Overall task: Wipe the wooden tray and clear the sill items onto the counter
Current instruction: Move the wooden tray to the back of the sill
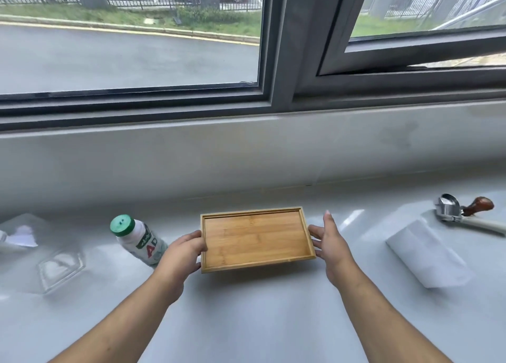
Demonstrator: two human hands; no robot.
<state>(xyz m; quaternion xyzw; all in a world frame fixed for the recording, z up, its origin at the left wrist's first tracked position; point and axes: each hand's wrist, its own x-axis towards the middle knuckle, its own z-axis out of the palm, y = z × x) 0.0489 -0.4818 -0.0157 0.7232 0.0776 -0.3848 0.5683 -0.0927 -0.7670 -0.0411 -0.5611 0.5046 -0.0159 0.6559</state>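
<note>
A small rectangular wooden tray (257, 238) sits low over the pale counter (246, 321), below the window sill (191, 149). My left hand (182, 256) grips the tray's left short edge, fingers curled under it. At the right short edge my right hand (330, 242) has its fingers spread, touching or just off the rim. The tray is empty. A white bottle with a green cap (137, 238) leans just left of my left hand. A folded white cloth or paper (427, 256) lies to the right of the tray.
A clear glass dish (59, 269) and a crumpled white tissue (23, 235) lie at the left. At the far right rest a metal portafilter (449, 208) and a brown-handled tool (479, 205). The window frame rises behind the sill.
</note>
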